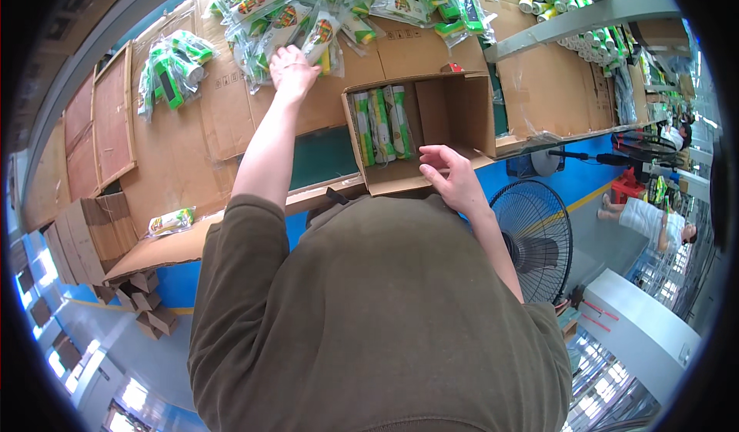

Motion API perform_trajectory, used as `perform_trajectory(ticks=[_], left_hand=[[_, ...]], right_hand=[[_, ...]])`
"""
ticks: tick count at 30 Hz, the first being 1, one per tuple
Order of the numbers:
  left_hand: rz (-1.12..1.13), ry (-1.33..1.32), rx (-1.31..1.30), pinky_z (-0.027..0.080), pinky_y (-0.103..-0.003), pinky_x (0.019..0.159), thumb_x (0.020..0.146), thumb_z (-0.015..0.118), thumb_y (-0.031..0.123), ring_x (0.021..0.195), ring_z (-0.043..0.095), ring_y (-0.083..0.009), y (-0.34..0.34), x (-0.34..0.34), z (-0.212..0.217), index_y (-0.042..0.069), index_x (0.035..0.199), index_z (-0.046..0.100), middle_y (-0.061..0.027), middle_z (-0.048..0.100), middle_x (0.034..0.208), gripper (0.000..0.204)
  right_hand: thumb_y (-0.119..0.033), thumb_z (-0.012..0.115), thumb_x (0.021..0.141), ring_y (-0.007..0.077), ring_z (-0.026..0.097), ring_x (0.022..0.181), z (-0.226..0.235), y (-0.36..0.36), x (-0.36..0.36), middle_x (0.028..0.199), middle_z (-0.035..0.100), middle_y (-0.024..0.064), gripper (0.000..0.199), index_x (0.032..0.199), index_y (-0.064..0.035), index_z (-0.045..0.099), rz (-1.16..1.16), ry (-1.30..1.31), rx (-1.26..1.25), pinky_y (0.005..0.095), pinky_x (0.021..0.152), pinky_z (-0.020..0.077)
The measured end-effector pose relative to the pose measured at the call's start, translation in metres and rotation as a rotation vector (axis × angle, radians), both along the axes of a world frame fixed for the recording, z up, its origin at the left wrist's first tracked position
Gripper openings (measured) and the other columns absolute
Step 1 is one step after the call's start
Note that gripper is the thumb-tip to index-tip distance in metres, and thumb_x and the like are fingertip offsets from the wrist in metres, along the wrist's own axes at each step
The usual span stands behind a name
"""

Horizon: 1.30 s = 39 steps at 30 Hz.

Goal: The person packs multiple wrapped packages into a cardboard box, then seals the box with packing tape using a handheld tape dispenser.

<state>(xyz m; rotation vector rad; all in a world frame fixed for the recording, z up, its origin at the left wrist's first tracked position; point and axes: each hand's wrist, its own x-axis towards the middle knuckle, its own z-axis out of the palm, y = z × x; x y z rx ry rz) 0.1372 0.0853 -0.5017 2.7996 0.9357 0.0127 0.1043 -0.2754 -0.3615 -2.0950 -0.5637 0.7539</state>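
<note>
A large heap of green-and-white tube-shaped items in clear plastic bags (289, 18) covers the far side of the work surface. My left hand (295, 70) reaches out to the heap's near edge, its fingers stretched over the bagged items and touching them. In front of me an open cardboard box (469, 120) holds a few bagged tubes (381, 124) side by side in its left half. Over the box's near right edge is my right hand (454, 179), with thumb and fingers apart and nothing between them.
A smaller cluster of bagged items (173, 66) lies left, and a single bagged tube (172, 221) sits nearer. Folded cardboard boxes (81, 236) stand at the left edge. A black floor fan (533, 239) is right of me. A metal bar (585, 20) crosses the far right.
</note>
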Motion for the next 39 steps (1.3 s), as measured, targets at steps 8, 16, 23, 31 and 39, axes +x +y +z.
perform_trajectory(ticks=[8,16,23,31,39], left_hand=[[-0.110,-0.602,-1.236,0.048,-0.036,0.087,0.095,0.057,0.031,0.099,0.060,-0.0222,-0.060,-0.092,0.121,0.001,0.132,0.046,-0.0110,0.061,0.105,0.048],[-0.510,0.175,-1.571,0.048,-0.030,0.081,0.091,0.063,0.032,0.090,0.059,-0.0137,-0.110,-0.110,0.170,0.004,0.129,0.053,-0.0082,0.064,0.103,0.049],[-0.493,0.341,-1.799,0.052,-0.025,0.057,0.102,0.044,0.040,0.074,0.060,-0.0102,-0.112,-0.078,0.140,0.002,0.116,0.060,-0.0050,0.060,0.089,0.044],[0.039,-0.690,-0.934,0.034,-0.040,0.109,0.090,0.063,0.036,0.131,0.038,-0.0315,-0.119,-0.095,0.101,-0.004,0.143,0.030,-0.0228,0.038,0.139,0.074],[-0.073,-0.250,-1.214,0.023,-0.037,0.118,0.084,0.065,0.050,0.145,0.024,-0.0370,-0.142,-0.105,0.054,-0.001,0.153,-0.001,-0.0280,0.013,0.157,0.109]], right_hand=[[-0.011,0.062,0.094,0.0181,0.060,0.108,0.014,0.001,0.009,0.118,0.061,0.0130,0.041,0.132,-0.0034,0.048,-0.265,0.266,0.494,0.0319,0.094,0.0485],[-0.034,0.086,0.066,0.0336,0.046,0.132,0.041,0.017,0.039,0.135,0.053,0.0172,0.069,0.124,-0.0076,0.060,0.191,-0.389,0.106,0.0471,0.113,0.0323],[-0.037,0.079,0.073,0.0352,0.063,0.106,0.059,0.028,0.016,0.111,0.066,0.0182,0.075,0.137,-0.0117,0.048,0.474,-0.279,-0.160,0.0415,0.088,0.0497],[-0.048,0.049,0.097,0.0285,0.063,0.102,0.004,0.016,0.085,0.107,0.064,0.0227,0.062,0.135,0.0008,0.044,0.047,0.120,-0.697,0.0411,0.089,0.0477],[-0.038,0.051,0.100,0.0295,0.049,0.124,-0.122,0.032,0.088,0.134,0.050,0.0218,0.062,0.143,0.0013,0.031,-0.536,0.373,-0.169,0.0421,0.100,0.0429]])
